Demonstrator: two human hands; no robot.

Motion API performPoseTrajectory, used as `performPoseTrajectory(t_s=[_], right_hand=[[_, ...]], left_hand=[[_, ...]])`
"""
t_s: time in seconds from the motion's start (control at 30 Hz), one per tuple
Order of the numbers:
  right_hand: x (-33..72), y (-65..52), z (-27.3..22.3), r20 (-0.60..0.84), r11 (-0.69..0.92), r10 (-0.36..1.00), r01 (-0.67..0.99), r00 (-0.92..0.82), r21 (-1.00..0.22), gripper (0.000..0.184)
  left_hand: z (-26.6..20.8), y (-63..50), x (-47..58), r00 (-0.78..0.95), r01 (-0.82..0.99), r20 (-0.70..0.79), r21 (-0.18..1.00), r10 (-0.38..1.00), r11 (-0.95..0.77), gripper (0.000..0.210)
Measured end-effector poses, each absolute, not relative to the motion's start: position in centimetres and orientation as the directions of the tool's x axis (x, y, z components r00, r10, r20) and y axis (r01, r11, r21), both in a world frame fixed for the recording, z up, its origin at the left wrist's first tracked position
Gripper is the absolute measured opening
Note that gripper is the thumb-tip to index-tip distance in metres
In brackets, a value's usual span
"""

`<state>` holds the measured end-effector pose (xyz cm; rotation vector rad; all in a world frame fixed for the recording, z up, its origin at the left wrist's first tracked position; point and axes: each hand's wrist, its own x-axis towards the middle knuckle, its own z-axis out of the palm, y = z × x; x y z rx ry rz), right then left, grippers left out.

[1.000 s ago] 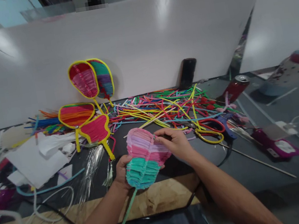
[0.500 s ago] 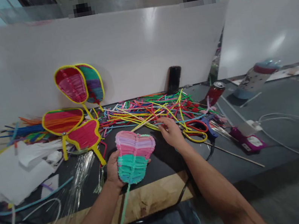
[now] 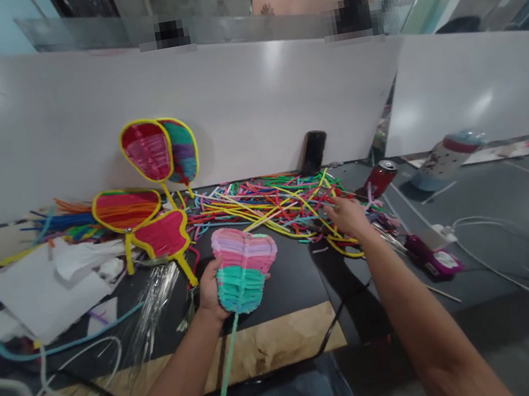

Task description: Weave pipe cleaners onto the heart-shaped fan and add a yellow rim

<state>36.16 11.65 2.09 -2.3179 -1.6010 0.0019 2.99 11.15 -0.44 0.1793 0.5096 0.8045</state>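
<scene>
My left hand point(image 3: 213, 292) is closed around a small hand fan point(image 3: 242, 279) made of fuzzy pipe cleaners, pink and lilac above, teal below. Its thin green stem points down toward my lap. Over the right end of a tangled heap of coloured pipe cleaners point(image 3: 260, 202), my right hand point(image 3: 349, 216) reaches with its fingers apart. Whether its fingertips touch any strand is unclear. Below that hand, yellow loops point(image 3: 347, 250) show in part; the scissors seen there earlier are mostly covered by the hand.
Yellow-rimmed fans point(image 3: 162, 239) lie at left, and others point(image 3: 147, 151) lean on the white partition point(image 3: 239, 107). A phone point(image 3: 313, 152) stands behind the heap. To the right are a soda can point(image 3: 381, 178), a tumbler point(image 3: 444, 161), a purple device point(image 3: 429, 258) and a white cable point(image 3: 503, 273).
My right hand has moved right across the pipe cleaners, from the heap's middle to its right end above the scissors. My left hand still holds the fan. The camera view has shifted slightly.
</scene>
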Motion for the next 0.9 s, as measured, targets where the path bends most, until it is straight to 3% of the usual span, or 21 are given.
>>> performPoseTrajectory(t_s=[0.1,0.17,0.23,0.3,0.4,0.67,0.9], right_hand=[[37.3,10.4,3.5,0.277,-0.338,0.855,0.877,0.438,-0.342,0.040],[37.9,9.7,4.0,0.360,-0.285,0.783,0.807,0.507,-0.517,0.044],[38.2,9.2,4.0,0.370,-0.183,0.768,0.733,0.523,-0.656,0.045],[38.0,9.2,3.6,0.328,-0.122,0.808,0.684,0.489,-0.720,0.045],[37.4,9.7,3.1,0.314,-0.082,0.821,0.643,0.477,-0.761,0.043],[36.0,11.0,4.6,0.461,0.193,0.654,0.457,0.599,-0.868,0.033],[35.3,7.9,4.8,0.491,0.123,0.643,0.553,0.588,-0.824,0.029]], left_hand=[[-0.3,11.1,3.2,0.564,-0.667,-0.358,0.334,0.744,0.666,0.043],[-0.2,11.0,3.2,0.575,-0.667,-0.334,0.337,0.747,0.665,0.044],[-0.3,11.0,3.1,0.603,-0.659,-0.297,0.338,0.740,0.672,0.046],[-0.5,11.0,3.0,0.642,-0.643,-0.257,0.333,0.722,0.690,0.048],[-0.8,11.1,2.8,0.676,-0.629,-0.216,0.329,0.705,0.704,0.050],[-0.8,11.4,2.8,0.618,-0.669,-0.236,0.343,0.750,0.659,0.049],[0.5,11.3,2.4,0.579,-0.694,-0.234,0.362,0.781,0.623,0.047]])
